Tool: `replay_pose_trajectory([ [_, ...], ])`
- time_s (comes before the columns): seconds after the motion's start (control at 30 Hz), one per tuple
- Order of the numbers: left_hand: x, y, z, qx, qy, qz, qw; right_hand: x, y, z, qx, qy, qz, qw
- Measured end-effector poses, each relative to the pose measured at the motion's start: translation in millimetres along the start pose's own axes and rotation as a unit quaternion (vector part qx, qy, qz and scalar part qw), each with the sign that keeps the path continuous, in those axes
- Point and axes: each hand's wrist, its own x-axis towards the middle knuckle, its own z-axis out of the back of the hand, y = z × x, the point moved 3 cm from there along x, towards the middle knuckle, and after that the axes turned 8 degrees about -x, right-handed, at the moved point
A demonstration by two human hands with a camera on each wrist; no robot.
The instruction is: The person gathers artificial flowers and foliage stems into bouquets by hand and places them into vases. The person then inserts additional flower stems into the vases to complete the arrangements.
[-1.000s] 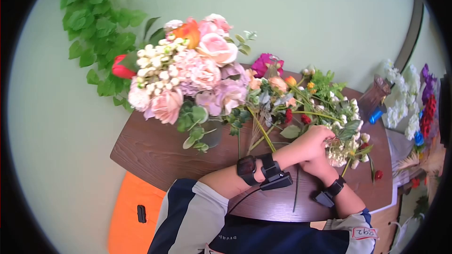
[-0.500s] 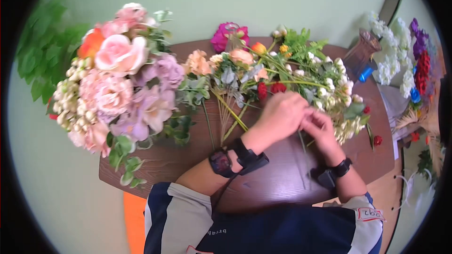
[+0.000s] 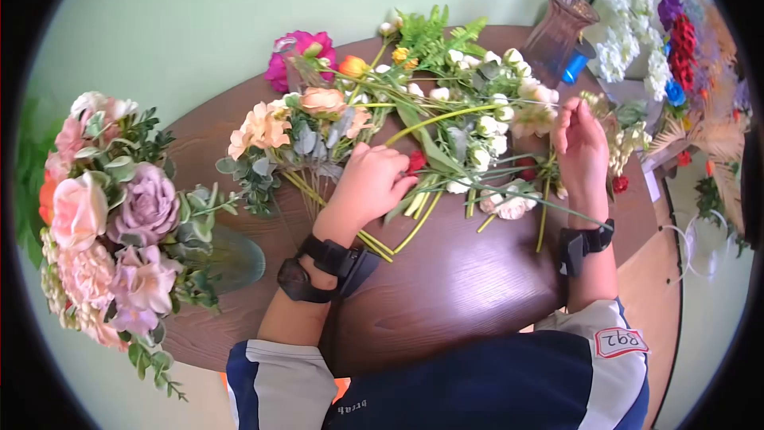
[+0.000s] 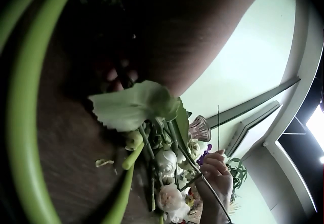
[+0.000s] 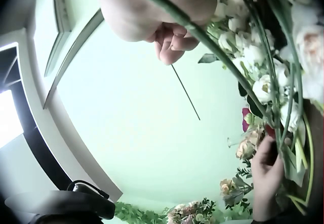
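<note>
In the head view my left hand pinches a green-stemmed red flower above the table. Its long green stem runs right, crossing in front of my right wrist. In the dim left wrist view a broad green leaf lies just below my left fingertips. My right hand is raised at the right, fingers curled, pinching a thin dark stick that sticks out past the fingertips. White flowers and cut green stems lie between my hands, with a pale pink bloom nearer me.
A large bouquet stands in a clear glass vase at the left. Peach flowers, a magenta flower and fern leaves lie behind my hands. A brownish glass vase stands back right beside a blue object.
My hands, close together before, are now wide apart: the left by the red flower, the right raised at the right. The head view has turned right, so the bouquet sits farther left.
</note>
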Motion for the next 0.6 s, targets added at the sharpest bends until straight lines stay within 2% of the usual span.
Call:
replay_pose_trajectory([
  [0.03,-0.2,1.0,-1.2,-0.005,-0.054,-0.06,0.997,2.5,4.8,1.5,0.002,-0.017,0.015,1.0],
  [0.07,0.8,3.9,-2.9,-0.012,-0.05,-0.065,0.997,6.6,3.4,10.6,-0.005,-0.024,0.015,1.0],
  [0.13,2.8,13.6,-4.4,-0.178,-0.051,0.004,0.983,16.5,-8.2,33.6,0.051,0.01,0.015,0.999],
  [0.2,1.6,17.3,-2.5,-0.275,-0.096,0.008,0.956,23.4,-19.7,49.0,0.073,0.001,-0.008,0.997],
  [0.27,2.5,16.5,4.5,-0.111,-0.206,0.05,0.971,28.5,-36.4,63.0,0.154,-0.028,-0.087,0.984],
  [0.3,-0.9,23.9,5.1,-0.233,-0.273,0.085,0.929,30.0,-42.6,68.5,0.155,-0.037,-0.093,0.983],
  [0.33,-4.9,36.4,2.7,-0.35,-0.335,0.117,0.867,31.9,-48.3,72.9,0.155,-0.039,-0.09,0.983],
  [0.37,-3.9,44.9,0.1,-0.482,-0.33,0.161,0.795,32.2,-51.3,71.9,0.13,-0.05,-0.103,0.985],
  [0.4,-4.2,46.2,-0.3,-0.484,-0.327,0.161,0.796,31.1,-53.1,71.1,0.104,-0.061,-0.118,0.986],
  [0.43,-6.3,47.8,-0.3,-0.522,-0.337,0.175,0.764,29.8,-55.6,71.3,0.08,-0.117,-0.144,0.979],
  [0.47,-7.1,46.7,1.7,-0.558,-0.346,0.189,0.73,28.3,-55.4,70.7,0.08,-0.119,-0.145,0.979],
  [0.53,-7.1,54.7,-0.2,-0.547,-0.331,0.196,0.744,26.3,-54.0,72.1,-0.135,-0.123,-0.16,0.97],
  [0.57,-7.6,54.5,1.7,-0.5,-0.34,0.183,0.775,23.9,-47.6,65.3,-0.212,-0.153,-0.153,0.953],
  [0.6,-7.9,52.8,3.2,-0.452,-0.348,0.169,0.804,21.2,-46.0,58.2,-0.211,-0.155,-0.153,0.953],
])
